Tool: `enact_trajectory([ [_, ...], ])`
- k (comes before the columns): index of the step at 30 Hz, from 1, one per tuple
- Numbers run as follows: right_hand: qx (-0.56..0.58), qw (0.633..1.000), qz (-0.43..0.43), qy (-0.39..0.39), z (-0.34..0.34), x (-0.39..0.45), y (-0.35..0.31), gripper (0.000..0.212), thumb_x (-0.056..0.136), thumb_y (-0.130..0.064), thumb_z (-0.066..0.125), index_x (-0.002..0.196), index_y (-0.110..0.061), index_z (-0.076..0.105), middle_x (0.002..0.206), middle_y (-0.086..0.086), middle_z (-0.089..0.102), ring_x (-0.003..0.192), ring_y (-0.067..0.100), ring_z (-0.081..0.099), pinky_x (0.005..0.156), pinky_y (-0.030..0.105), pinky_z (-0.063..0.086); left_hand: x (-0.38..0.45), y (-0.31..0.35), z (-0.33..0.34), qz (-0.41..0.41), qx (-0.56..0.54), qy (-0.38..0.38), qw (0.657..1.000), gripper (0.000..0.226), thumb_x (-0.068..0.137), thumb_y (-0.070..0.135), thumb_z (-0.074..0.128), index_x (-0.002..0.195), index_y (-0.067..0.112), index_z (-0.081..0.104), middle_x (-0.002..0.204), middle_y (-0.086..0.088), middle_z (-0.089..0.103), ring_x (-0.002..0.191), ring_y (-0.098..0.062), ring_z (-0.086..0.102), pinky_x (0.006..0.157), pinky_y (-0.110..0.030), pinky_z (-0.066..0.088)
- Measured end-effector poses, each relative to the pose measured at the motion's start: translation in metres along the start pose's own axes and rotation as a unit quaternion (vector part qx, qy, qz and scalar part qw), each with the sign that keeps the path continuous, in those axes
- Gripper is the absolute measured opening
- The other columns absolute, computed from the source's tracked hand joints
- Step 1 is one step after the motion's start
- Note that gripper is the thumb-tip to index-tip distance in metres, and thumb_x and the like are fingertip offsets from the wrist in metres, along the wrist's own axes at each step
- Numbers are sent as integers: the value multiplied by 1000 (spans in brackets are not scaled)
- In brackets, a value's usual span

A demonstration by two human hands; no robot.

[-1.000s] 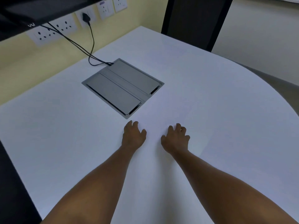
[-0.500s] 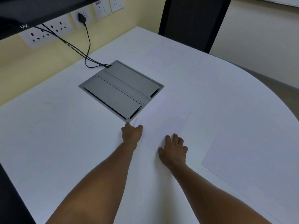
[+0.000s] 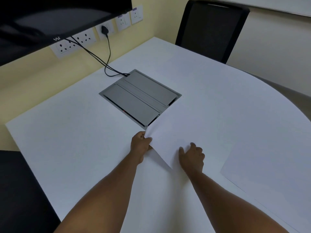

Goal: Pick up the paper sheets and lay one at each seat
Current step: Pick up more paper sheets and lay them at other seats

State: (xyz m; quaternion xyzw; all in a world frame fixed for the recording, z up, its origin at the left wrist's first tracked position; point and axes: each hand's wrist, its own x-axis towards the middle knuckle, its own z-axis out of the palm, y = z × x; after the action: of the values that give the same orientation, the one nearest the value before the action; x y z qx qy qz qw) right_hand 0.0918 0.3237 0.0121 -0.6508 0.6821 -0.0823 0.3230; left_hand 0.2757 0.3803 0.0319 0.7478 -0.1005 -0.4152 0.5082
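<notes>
A white paper sheet (image 3: 170, 137) lies on the white table (image 3: 70, 145) just in front of the grey cable box, its near-left edge lifted off the surface. My left hand (image 3: 140, 144) pinches that lifted corner. My right hand (image 3: 191, 157) rests flat on the sheet's near part, fingers spread. A second white sheet (image 3: 262, 167) lies flat on the table to the right, near the curved edge.
A grey flip-lid cable box (image 3: 139, 98) is set into the table, with black cables (image 3: 107, 64) running to wall sockets. A black chair (image 3: 210, 29) stands at the far side. A dark screen (image 3: 50, 15) hangs at the upper left. A dark seat (image 3: 20, 190) is at the lower left.
My left hand has closed on the sheet's corner and raised its edge. My right hand stays pressed on the paper. The view has tilted up, showing the far chair.
</notes>
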Motion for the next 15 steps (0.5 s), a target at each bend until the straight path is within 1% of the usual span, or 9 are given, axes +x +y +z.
enact_trajectory([
  [3,108,990,88,-27,-5,8,-10,63,94,-48,52,142,-10,42,140,20,49,130,40,46,105,47,40,-2,5,-23,12,-56,-8,998,18,88,2,62,107,5,64,112,-16,67,102,-31,67,76,-35,59],
  [5,187,974,120,-44,-4,12,-17,61,93,-51,53,138,-10,46,137,14,53,126,35,51,105,43,40,-3,8,-39,12,-87,-8,996,21,89,2,63,110,5,63,113,-15,67,100,-29,67,76,-34,59],
  [6,227,964,129,-53,-3,12,-22,55,92,-53,53,128,-12,51,127,10,55,117,31,54,102,42,41,-3,10,-48,11,-102,-7,995,21,89,1,63,110,7,63,113,-14,67,98,-27,68,75,-33,59],
  [7,268,951,139,-64,-1,12,-27,46,91,-54,54,114,-14,52,114,9,54,106,27,54,97,42,43,-3,12,-56,9,-120,-7,993,22,89,1,64,110,9,63,113,-13,67,96,-25,68,73,-31,59],
  [8,309,936,151,-75,0,11,-33,42,90,-54,56,103,-14,51,105,7,53,97,24,53,91,41,45,-4,13,-64,8,-135,-7,991,25,89,0,64,112,9,62,112,-13,67,94,-24,69,70,-29,59],
  [10,392,896,184,-102,3,5,-46,38,88,-48,63,86,-11,54,89,4,57,81,22,57,78,38,49,-5,15,-81,5,-157,-7,988,32,89,-1,64,119,9,59,113,-12,66,93,-23,68,69,-29,59],
  [12,447,860,206,-133,8,-2,-58,28,86,-36,71,80,-13,56,81,3,55,71,18,53,71,34,51,-7,14,-99,4,-165,2,986,37,89,-2,64,123,9,56,115,-12,65,94,-24,67,72,-32,58],
  [14,461,849,208,-155,18,-10,-69,20,84,-25,73,80,-15,56,79,2,52,66,17,48,64,30,50,-9,11,-118,5,-169,15,986,40,89,-2,64,126,7,54,118,-13,65,98,-26,67,77,-34,57],
  [15,461,849,203,-159,23,-14,-75,18,84,-20,72,80,-14,55,79,3,52,65,17,46,61,29,48,-10,8,-128,7,-168,23,985,40,89,-3,65,127,6,54,119,-13,66,100,-27,67,79,-36,57],
])
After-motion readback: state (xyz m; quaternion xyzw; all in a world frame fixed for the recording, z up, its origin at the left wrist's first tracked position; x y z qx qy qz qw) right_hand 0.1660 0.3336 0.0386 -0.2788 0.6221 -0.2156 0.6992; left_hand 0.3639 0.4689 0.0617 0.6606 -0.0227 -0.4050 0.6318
